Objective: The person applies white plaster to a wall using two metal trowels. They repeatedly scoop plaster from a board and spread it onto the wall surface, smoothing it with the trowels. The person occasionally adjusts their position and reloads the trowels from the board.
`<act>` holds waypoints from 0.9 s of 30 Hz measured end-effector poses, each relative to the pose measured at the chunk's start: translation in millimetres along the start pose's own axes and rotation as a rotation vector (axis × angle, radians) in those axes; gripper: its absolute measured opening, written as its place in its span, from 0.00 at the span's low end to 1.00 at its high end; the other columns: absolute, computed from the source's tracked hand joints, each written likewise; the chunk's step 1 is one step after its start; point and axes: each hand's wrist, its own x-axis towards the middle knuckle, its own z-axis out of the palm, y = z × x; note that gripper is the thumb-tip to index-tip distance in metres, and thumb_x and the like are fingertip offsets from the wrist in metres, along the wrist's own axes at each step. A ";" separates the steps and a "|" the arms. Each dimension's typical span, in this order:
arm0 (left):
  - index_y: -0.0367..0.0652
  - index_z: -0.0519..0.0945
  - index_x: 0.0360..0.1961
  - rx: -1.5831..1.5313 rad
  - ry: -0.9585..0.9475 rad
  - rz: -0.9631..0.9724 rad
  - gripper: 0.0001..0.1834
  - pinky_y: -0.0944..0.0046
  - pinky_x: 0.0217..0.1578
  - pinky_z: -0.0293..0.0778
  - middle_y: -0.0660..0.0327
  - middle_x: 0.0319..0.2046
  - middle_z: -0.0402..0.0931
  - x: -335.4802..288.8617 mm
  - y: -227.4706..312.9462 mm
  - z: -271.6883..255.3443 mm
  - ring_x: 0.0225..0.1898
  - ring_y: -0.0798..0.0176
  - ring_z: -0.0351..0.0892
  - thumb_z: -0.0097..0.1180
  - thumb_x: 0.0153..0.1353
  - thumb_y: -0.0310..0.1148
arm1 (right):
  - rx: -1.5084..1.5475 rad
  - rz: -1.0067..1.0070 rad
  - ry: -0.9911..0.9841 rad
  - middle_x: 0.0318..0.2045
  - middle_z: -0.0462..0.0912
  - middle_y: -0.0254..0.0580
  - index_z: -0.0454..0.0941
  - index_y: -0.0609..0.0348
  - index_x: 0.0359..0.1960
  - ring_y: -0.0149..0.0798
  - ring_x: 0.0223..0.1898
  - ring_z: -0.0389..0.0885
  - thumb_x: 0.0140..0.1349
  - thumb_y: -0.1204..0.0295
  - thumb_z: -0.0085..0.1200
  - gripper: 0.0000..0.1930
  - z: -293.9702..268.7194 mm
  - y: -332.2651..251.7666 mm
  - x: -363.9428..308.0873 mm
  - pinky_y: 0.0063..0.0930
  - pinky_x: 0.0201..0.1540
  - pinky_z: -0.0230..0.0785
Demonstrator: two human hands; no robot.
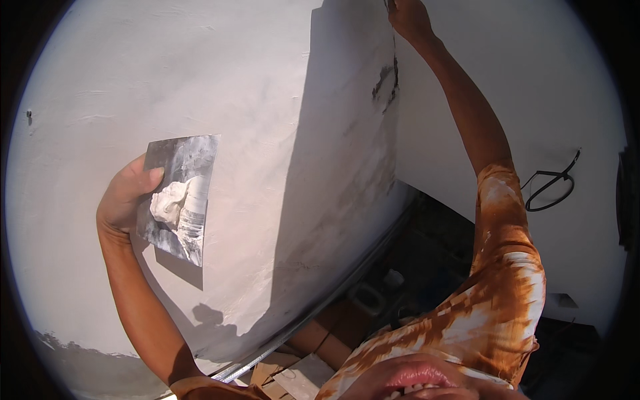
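On the left, my left hand (123, 197) grips a thin, flat grey plate (173, 153), thumb on its face and the other fingers behind it. A lump of white paste, like filler (170, 202), sits on the plate, with streaks smeared around it. My right arm reaches up to the top edge of the view. There my right hand (410, 21) is closed near the corner where two walls meet. A thin dark thing shows at its fingertips, but the frame cuts it off. Below that hand, dark damaged patches (385, 80) mark the corner.
A pale wall (220, 80) fills the left and middle, part of it in shadow. A black looped cable (550, 183) hangs on the right wall. Below, past a metal rail (267, 353), cardboard boxes (323, 333) and dim clutter lie in shade.
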 end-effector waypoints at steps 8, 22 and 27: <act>0.27 0.68 0.60 0.011 0.022 0.010 0.33 0.68 0.46 0.78 0.56 0.46 0.80 1.2 0.1 -1.1 0.43 0.68 0.81 0.64 0.60 0.38 | -0.121 -0.256 0.115 0.54 0.81 0.39 0.78 0.49 0.57 0.44 0.57 0.77 0.54 0.81 0.53 0.26 54.5 69.8 -56.1 0.37 0.58 0.73; 0.27 0.68 0.61 0.024 0.006 -0.033 0.34 0.66 0.50 0.75 0.55 0.49 0.78 1.5 5.8 0.7 0.46 0.65 0.80 0.63 0.60 0.39 | -0.178 -0.153 0.215 0.51 0.82 0.38 0.77 0.41 0.58 0.45 0.53 0.79 0.50 0.80 0.57 0.31 66.3 65.7 -33.6 0.39 0.53 0.76; 0.27 0.68 0.62 0.020 0.015 -0.037 0.36 0.65 0.53 0.73 0.55 0.51 0.77 1.0 5.7 -4.3 0.50 0.65 0.78 0.64 0.59 0.39 | -0.047 -0.015 0.160 0.54 0.81 0.38 0.74 0.43 0.61 0.45 0.55 0.78 0.49 0.79 0.59 0.33 122.0 82.8 -158.7 0.38 0.53 0.76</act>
